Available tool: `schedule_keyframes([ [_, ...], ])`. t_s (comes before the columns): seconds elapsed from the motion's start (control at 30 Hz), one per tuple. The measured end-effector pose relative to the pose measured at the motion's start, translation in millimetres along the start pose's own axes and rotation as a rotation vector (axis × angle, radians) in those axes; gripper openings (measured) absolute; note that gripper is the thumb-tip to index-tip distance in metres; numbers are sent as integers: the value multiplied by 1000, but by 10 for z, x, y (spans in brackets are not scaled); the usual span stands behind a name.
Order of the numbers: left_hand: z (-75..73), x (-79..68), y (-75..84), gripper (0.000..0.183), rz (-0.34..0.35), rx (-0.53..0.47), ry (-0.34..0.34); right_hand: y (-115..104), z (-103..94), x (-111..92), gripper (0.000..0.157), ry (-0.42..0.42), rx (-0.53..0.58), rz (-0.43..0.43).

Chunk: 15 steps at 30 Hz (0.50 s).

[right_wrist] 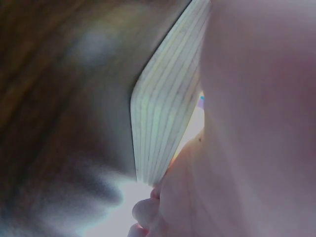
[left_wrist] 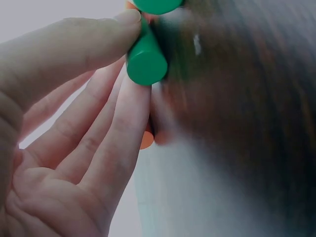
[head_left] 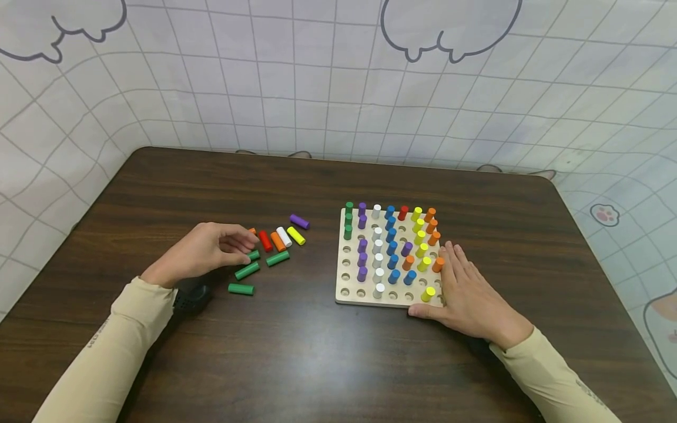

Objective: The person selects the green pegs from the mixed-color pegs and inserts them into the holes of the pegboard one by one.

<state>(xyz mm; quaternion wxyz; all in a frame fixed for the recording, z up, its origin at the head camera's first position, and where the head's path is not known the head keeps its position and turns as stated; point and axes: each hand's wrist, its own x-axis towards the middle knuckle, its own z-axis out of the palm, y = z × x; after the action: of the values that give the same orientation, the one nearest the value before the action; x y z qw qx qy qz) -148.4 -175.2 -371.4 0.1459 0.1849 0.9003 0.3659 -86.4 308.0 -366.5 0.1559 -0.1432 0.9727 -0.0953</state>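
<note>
My left hand [head_left: 211, 249] is low over the loose pegs at the left of the table. Its thumb and forefinger pinch a green peg [left_wrist: 147, 61], seen end-on in the left wrist view. Three more green pegs [head_left: 247, 271] lie close by on the table. My right hand [head_left: 473, 296] rests against the right side of a pale wooden pegboard [head_left: 346, 298], fingers straight along that edge and thumb at the front corner. In the right wrist view the board's layered edge [right_wrist: 163, 108] lies against the hand. Upright coloured pegs stand in columns on the board, with several bare holes.
Just right of my left hand lie a red peg [head_left: 265, 241], an orange peg [head_left: 277, 241], a white peg [head_left: 284, 237], a yellow peg [head_left: 296, 235] and a purple peg [head_left: 299, 221]. The dark wooden table [head_left: 296, 364] ends at a grid-patterned white backdrop [head_left: 317, 76].
</note>
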Motion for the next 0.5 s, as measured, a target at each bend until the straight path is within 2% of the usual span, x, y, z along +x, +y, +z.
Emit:
schedule_keyframes([
  [0.5, 41, 17, 27, 29, -5, 112, 5, 2, 4, 5, 134, -9, -2, 6],
])
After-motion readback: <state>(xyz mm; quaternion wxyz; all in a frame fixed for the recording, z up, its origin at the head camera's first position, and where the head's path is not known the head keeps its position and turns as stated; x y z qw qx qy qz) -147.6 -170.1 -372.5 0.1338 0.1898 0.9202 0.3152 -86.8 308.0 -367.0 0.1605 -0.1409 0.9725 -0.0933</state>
